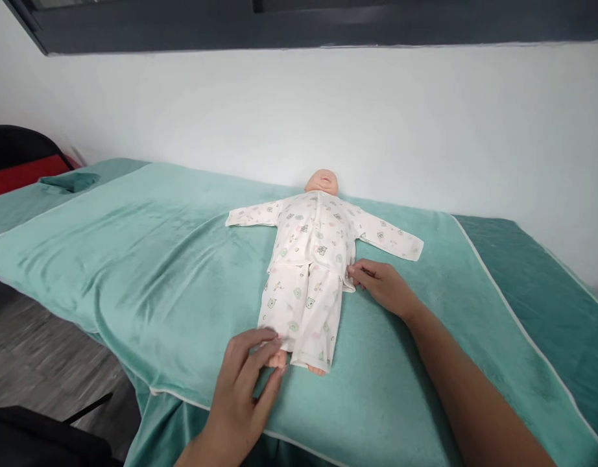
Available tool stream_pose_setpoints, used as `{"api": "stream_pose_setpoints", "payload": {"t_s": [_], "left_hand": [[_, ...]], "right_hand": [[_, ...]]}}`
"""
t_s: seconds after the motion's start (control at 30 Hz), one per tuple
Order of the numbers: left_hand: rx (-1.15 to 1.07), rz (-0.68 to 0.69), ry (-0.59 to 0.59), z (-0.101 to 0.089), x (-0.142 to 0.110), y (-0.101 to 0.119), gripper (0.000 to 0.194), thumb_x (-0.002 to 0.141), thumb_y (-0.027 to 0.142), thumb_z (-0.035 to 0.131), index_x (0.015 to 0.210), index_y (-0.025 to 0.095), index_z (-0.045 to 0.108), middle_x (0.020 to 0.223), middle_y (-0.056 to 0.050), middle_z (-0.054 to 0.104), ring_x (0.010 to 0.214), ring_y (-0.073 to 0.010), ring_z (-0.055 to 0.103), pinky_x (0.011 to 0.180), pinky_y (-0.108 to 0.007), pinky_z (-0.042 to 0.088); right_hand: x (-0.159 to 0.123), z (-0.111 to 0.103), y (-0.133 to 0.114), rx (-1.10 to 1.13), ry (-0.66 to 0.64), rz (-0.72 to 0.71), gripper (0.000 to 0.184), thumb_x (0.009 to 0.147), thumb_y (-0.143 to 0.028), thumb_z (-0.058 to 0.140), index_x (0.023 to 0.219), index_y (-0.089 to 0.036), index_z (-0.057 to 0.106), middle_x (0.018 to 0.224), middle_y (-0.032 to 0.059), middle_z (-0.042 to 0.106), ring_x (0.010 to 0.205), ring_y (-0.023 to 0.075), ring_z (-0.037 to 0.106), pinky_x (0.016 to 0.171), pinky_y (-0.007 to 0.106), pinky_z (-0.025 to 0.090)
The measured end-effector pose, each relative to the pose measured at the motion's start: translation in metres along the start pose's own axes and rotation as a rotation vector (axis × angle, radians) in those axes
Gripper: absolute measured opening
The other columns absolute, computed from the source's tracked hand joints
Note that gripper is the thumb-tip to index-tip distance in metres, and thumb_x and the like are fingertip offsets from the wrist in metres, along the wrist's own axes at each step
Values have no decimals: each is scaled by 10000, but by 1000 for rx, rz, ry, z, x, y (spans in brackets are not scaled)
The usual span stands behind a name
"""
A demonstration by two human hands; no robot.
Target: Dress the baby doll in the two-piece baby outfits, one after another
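Note:
A baby doll (pixel 325 180) lies on its back, head toward the wall, arms spread. It wears a white printed shirt (pixel 313 224) and matching pants (pixel 303 301). The doll's feet show only as toes below the cuffs. My right hand (pixel 382 283) pinches the shirt's lower hem at the doll's hip, on the right side of the picture. At the leg on the picture's left, my left hand (pixel 248 383) has its thumb and fingers apart around the doll's foot (pixel 277 359). Its fingertips are by the pant cuff; whether they press on it is unclear.
A light green blanket (pixel 133 240) with pale piping covers the table, over a darker green cloth (pixel 527 285). Behind it rises a white wall (pixel 231 110) below a dark frame. A black and red chair (pixel 21 155) stands at the left; a black object (pixel 46 438) sits lower left.

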State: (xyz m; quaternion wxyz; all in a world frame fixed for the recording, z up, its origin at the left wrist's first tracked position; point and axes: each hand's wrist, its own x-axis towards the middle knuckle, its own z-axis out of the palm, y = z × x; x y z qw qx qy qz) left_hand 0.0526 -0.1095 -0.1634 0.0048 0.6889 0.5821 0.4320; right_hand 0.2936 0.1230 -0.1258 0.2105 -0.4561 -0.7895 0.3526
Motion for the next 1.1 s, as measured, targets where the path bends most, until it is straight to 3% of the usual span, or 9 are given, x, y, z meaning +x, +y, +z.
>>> {"api": "stream_pose_setpoints", "payload": {"t_s": [0.17, 0.33, 0.53, 0.63, 0.87, 1.0, 1.1], "left_hand": [[-30, -59, -21, -8, 9, -7, 235, 926, 270, 656, 1160, 269, 632, 1078, -69, 656, 1004, -209, 665, 833, -339, 587], [-123, -88, -1, -10, 16, -4, 107, 904, 223, 677, 985, 257, 616, 912, -20, 639, 830, -167, 672, 705, -285, 578], [-98, 2, 36, -11, 4, -8, 142, 918, 110, 604, 940, 250, 608, 881, -28, 613, 796, -164, 639, 662, -285, 547], [-93, 63, -2, -13, 1, -11, 228, 921, 28, 526, 908, 240, 610, 858, -29, 584, 792, -157, 606, 657, -283, 517], [-132, 115, -79, -15, -5, -15, 274, 896, -6, 545, 1011, 236, 606, 926, -50, 651, 917, -193, 622, 783, -343, 547], [-38, 58, -55, -38, -30, -41, 277, 891, 38, 562, 1057, 252, 622, 1002, -63, 684, 1021, -226, 646, 840, -374, 558], [151, -46, 92, -71, -61, -80, 289, 889, 43, 554, 1081, 244, 631, 1044, -76, 673, 981, -212, 654, 828, -360, 546]], "right_hand": [[0, 0, -1, -7, -2, 20, 373, 951, -519, 513, 744, -226, 616, 691, -25, 606, 666, 158, 547, 649, 287, 398], [0, 0, -1, -6, -1, 24, 384, 945, -534, 515, 737, -228, 618, 689, -21, 613, 668, 162, 553, 637, 287, 402], [0, 0, -1, -1, -2, 3, 378, 951, -525, 510, 747, -226, 619, 705, -14, 633, 676, 166, 571, 644, 286, 423], [0, 0, -1, -9, 0, 9, 371, 954, -519, 510, 751, -228, 616, 706, -18, 622, 679, 164, 562, 648, 286, 416], [-1, 0, -4, 0, -8, 8, 362, 951, -501, 514, 736, -223, 604, 693, -23, 597, 678, 160, 535, 664, 293, 393], [-1, -1, -7, 0, -11, 14, 355, 947, -498, 521, 740, -223, 607, 681, -29, 581, 673, 157, 524, 666, 294, 382], [1, -1, -6, -3, -23, 7, 355, 950, -500, 522, 744, -223, 605, 682, -34, 579, 673, 154, 523, 674, 296, 380]]}}
